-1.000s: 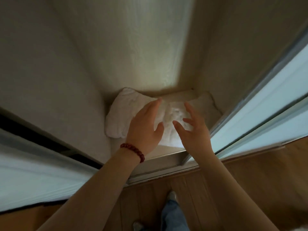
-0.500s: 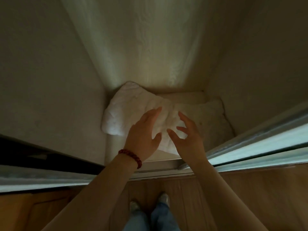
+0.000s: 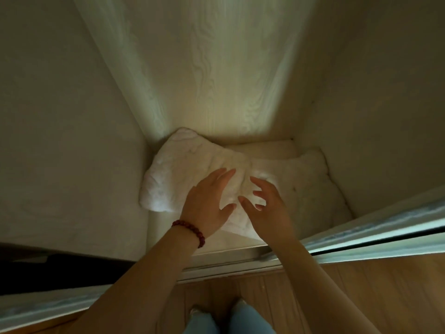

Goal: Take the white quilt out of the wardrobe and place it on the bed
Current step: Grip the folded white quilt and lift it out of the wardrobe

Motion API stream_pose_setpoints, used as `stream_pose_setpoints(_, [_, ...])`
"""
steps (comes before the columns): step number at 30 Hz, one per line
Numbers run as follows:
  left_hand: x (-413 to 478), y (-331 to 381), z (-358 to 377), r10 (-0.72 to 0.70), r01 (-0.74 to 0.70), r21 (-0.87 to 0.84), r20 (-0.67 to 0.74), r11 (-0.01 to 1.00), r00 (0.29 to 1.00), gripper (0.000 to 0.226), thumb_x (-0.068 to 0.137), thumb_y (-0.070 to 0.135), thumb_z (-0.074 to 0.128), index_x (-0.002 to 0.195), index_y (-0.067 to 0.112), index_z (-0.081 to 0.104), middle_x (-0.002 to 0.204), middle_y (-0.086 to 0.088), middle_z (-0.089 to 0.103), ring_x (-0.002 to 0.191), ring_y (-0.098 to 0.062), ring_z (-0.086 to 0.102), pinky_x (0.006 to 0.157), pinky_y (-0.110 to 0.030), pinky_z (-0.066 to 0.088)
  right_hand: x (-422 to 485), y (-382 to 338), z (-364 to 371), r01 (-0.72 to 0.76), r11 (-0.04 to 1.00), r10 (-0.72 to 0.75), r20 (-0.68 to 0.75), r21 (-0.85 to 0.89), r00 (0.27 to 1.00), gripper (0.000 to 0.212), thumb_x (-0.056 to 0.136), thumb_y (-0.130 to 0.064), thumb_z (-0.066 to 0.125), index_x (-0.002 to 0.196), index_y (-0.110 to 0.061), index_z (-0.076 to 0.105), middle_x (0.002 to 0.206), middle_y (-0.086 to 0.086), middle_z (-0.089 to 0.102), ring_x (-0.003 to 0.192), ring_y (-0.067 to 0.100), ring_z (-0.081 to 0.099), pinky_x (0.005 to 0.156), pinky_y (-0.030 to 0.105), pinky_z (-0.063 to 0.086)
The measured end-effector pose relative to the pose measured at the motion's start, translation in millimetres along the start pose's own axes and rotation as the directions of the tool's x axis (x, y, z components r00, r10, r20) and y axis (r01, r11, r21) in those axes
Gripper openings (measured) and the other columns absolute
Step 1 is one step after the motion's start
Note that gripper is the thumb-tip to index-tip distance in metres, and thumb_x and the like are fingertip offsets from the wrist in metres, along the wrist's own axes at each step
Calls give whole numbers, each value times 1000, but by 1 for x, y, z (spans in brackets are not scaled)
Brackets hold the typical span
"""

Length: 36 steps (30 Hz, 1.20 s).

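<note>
**Hands over quilt, wardrobe floor**

Visibility: light is dim. The right half of the quilt (image 3: 192,174) sits in shadow, so its far edge at 3 o'clock is hard to trace. The near edge at 6 o'clock is partly covered by both hands. The door (image 3: 375,235) cuts off the wardrobe (image 3: 216,68) corner at 4 o'clock. The space at 8 o'clock is black, contents unreadable. Legs and shoes are cropped at the bottom edge. No bed in view.

Quilt: white, crumpled, lying on the wardrobe floor against the left wall and back panel. Its brightest, bunched part lies at 10 to 11 o'clock from the hands; the rest runs under and past them toward 2 o'clock.

Left hand (image 3: 207,201): palm down, fingers spread and pointing to 1 o'clock, over the quilt's middle. Unclenched, nothing gripped. Contact with the fabric cannot be told. A red bead bracelet (image 3: 190,229) circles the wrist.

Right hand (image 3: 267,208): just beside the left, thumbs almost meeting, fingers loosely curled and splayed toward 11 o'clock. Also unclenched, grasping nothing.

Both forearms bare, reaching in over the sill track (image 3: 231,257) from 6 o'clock.
</note>
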<state>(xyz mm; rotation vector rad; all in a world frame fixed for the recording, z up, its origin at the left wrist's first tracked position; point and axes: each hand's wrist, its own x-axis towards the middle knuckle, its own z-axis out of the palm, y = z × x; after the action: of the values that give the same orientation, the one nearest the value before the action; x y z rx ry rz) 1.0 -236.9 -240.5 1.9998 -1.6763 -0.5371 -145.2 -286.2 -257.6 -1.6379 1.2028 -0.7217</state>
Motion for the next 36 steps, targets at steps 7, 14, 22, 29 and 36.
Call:
stream_pose_setpoints(7, [34,-65,71,-13,14,26,-22,1000,1000,66,86,34,59,143,29,26,151,-1,28,136,-19,31,106,-48,35,35,86,45,45,999,-45,-37,3,998,41,82,-29,69,119,-33,53,121,-19,46,103,6,54,76,11,43])
stream_pose_setpoints(14, [60,-123,144,-53,52,57,14,997,999,64,87,35,58,143,28,26,151,0,28,135,-21,33,105,-47,36,74,165,81,40,999,-41,-58,-22,997,38,84,-31,67,119,-31,54,126,-13,46,103,7,54,73,10,42])
stream_pose_setpoints(22, [91,-156,197,-136,110,145,185,983,973,89,74,43,70,145,31,18,157,5,10,140,-21,19,109,-45,31,102,223,102,63,961,-92,-97,-268,991,32,83,-25,65,115,-23,60,142,-3,45,133,15,36,106,27,32])
stream_pose_setpoints(29, [122,-165,223,-244,163,384,171,909,955,90,76,57,60,145,38,6,154,2,-24,141,-32,-20,107,-66,13,123,264,107,-162,828,143,-77,-537,987,56,83,-50,57,135,-35,42,158,-8,11,146,17,-4,113,59,5])
stream_pose_setpoints(36, [127,-185,244,-370,296,293,242,909,897,99,79,48,64,141,46,-13,155,-8,-8,141,-40,-3,105,-60,28,134,283,119,-163,770,176,-41,-617,984,84,71,-63,61,141,-44,19,158,-7,-12,143,21,-19,108,63,3])
